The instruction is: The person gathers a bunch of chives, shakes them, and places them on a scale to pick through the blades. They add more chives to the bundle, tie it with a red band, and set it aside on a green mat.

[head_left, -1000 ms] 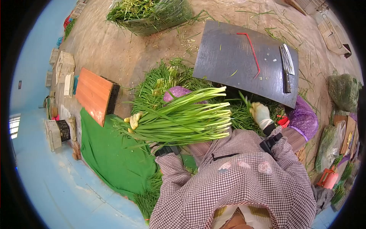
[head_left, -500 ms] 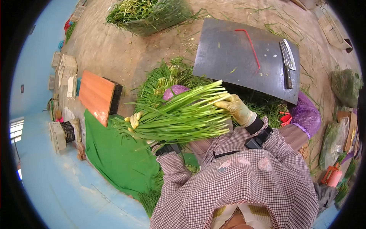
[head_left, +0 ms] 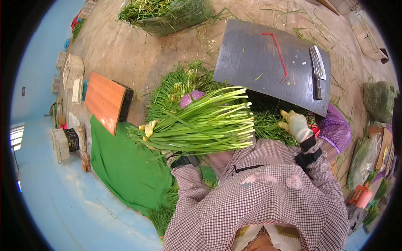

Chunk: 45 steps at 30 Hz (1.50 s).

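Note:
A thick bunch of garlic chives [head_left: 205,121] lies across my lap area, pale stem ends to the right and leaf tips to the left. My left hand [head_left: 149,128], in a stained glove, wraps round the leafy end from below; most of that hand is hidden under the leaves. Right of the stems, my gloved right hand [head_left: 294,124] hovers over loose greens [head_left: 270,125] by the near edge of a dark board [head_left: 268,62]. Its thumb and forefinger are apart, with nothing visible between them.
On the board are a cleaver [head_left: 317,71] and a bent red strip [head_left: 278,54]. More chives [head_left: 167,90] are heaped behind the bunch. A green cloth [head_left: 125,167] and an orange board [head_left: 104,100] are at left. A clear bin [head_left: 180,23] of greens stands at the back.
My right hand has left the stem ends and moved right and slightly down, towards the loose greens. My left hand keeps its hold on the bunch, nearly still.

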### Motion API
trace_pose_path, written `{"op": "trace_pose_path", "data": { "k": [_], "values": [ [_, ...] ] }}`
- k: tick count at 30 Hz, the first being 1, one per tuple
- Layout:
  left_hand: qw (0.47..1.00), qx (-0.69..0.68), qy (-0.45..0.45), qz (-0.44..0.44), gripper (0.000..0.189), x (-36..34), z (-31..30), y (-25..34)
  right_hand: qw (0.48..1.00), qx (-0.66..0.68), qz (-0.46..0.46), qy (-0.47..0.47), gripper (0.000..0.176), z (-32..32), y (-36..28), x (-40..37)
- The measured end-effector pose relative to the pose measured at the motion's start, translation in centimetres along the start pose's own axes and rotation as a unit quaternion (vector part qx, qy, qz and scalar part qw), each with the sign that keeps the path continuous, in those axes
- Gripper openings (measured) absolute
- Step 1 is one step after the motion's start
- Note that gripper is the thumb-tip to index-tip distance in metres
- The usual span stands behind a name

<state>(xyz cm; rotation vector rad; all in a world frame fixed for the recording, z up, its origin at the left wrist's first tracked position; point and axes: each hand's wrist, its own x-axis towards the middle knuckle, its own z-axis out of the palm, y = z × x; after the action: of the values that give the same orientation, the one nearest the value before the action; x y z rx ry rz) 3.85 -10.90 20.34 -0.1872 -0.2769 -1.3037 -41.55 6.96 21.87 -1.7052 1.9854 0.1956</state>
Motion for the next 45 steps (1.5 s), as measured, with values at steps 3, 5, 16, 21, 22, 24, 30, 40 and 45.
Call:
{"op": "trace_pose_path", "data": {
  "k": [3, 5, 16, 21, 22, 24, 30, 40, 45],
  "values": [
    [0.999, 0.008, -0.050, 0.020, 0.041, 0.5, 1.0, -1.1, 0.905, 0.316, -0.182, 0.219, 0.019, -3.8, -5.7, 0.2],
    [0.995, -0.002, -0.099, 0.030, 0.041, 1.5, 1.2, -2.0, 0.861, 0.385, -0.230, 0.239, 0.018, -4.4, -9.5, 0.9],
    [0.980, 0.054, -0.190, -0.004, 0.040, 2.6, 5.3, -1.5, 0.942, 0.284, -0.153, 0.089, 0.027, -1.2, -16.5, 7.2],
    [0.989, 0.060, -0.132, 0.031, 0.041, 2.0, 5.6, -2.2, 0.738, 0.617, -0.275, 0.009, 0.015, -8.2, -18.6, 4.1],
    [0.990, 0.063, -0.120, 0.028, 0.041, 1.9, 4.9, -1.6, 0.680, 0.672, -0.293, 0.002, 0.016, -10.3, -18.4, 2.8],
    [0.990, 0.074, -0.117, 0.011, 0.041, 1.7, 3.2, -0.4, 0.606, 0.730, -0.315, 0.002, 0.011, -11.9, -15.1, 0.4],
    [0.999, 0.009, -0.037, 0.026, 0.040, 0.1, 1.0, -0.5, 0.819, 0.552, -0.143, -0.065, 0.037, -4.9, -2.3, -0.4],
    [0.999, -0.022, -0.040, 0.016, 0.038, 0.9, 2.8, -2.6, 0.869, 0.156, -0.312, 0.351, 0.017, -3.9, -13.7, 3.7],
    [0.999, 0.004, -0.041, 0.023, 0.036, 1.0, 3.5, -2.4, 0.850, 0.083, -0.460, 0.244, 0.029, -5.7, -18.0, 6.9]
  ]
}}
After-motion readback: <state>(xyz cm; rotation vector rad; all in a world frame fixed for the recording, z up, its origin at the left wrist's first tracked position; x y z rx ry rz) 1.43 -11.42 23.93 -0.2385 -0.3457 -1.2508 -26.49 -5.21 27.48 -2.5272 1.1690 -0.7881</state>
